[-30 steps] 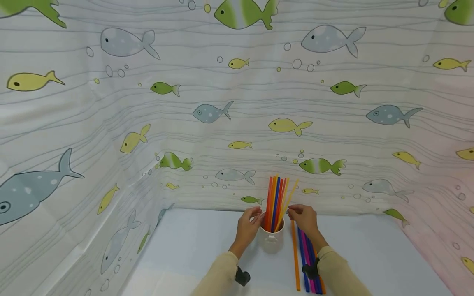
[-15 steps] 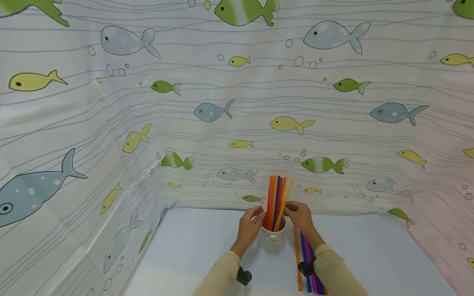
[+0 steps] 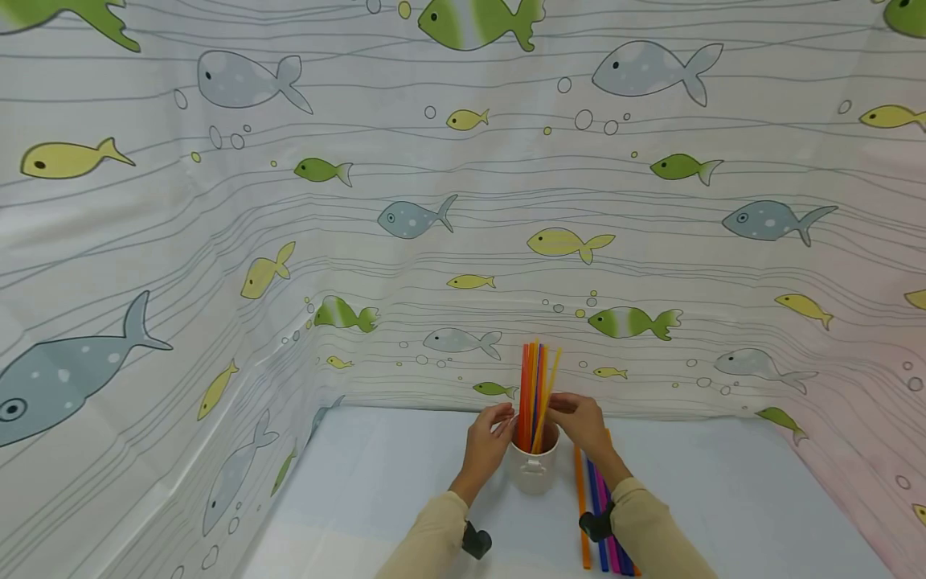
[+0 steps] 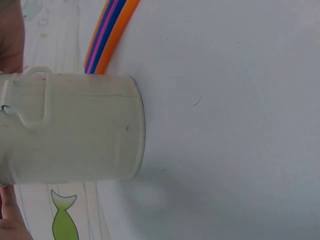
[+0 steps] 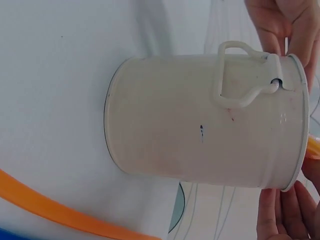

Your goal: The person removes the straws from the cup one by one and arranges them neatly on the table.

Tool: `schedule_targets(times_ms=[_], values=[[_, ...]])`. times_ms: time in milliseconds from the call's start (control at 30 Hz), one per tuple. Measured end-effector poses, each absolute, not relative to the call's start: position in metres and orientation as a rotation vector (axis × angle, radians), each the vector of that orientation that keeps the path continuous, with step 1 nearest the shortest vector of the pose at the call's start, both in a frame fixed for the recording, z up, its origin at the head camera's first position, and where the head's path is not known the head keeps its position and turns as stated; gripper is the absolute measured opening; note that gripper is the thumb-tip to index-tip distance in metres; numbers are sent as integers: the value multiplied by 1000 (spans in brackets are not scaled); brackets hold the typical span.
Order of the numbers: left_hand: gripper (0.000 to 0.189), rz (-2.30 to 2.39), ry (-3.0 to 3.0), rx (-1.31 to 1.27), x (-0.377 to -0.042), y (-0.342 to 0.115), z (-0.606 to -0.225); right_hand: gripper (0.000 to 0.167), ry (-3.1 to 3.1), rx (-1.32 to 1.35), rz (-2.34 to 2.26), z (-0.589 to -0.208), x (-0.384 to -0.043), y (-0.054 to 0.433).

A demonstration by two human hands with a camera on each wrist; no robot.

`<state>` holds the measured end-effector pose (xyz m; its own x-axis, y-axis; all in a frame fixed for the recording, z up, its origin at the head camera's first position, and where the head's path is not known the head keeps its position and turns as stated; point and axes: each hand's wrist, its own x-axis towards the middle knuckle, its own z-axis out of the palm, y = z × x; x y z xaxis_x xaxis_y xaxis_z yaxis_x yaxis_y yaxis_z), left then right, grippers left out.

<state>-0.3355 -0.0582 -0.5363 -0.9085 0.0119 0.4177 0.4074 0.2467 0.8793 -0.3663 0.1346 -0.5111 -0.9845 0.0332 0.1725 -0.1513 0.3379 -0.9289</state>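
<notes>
The cream metal canister stood upright on the white table, between the two hands, and its loop handle was turned to the person. A bunch of red, orange and blue sticks stood inside it, rising well above the rim. The right hand was at the right side of the opening and seemed to pinch the yellow stick, which leaned a little to the right of the bunch. The left hand was at the opposite side with its fingers loosely bent near the rim; whether it gripped the wall or only touched it, one could not tell. Because the sticks were so tall, a sideways push on their upper part could tilt the canister, above all if the left hand gave no real support. The yellow stick could also catch on its neighbours and lift one of them. The loose sticks lay on the table under the right forearm, so a careless sleeve could scatter them. Their number was hard to count, since the right arm covered a part. The lower ends inside the canister were hidden, and both wrist views cut off the fingertips.
</notes>
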Motion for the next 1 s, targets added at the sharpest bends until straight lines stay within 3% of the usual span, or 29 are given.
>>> schedule_targets(times_ms=[567,1000], values=[[36,-1741,-2161,-439,-332,-57,-532,50,-2354,184,1458,-504,-362,109],[36,-1747,-2186,-432,-336,-62,-538,31,-2327,209,1424,-508,-363,99]])
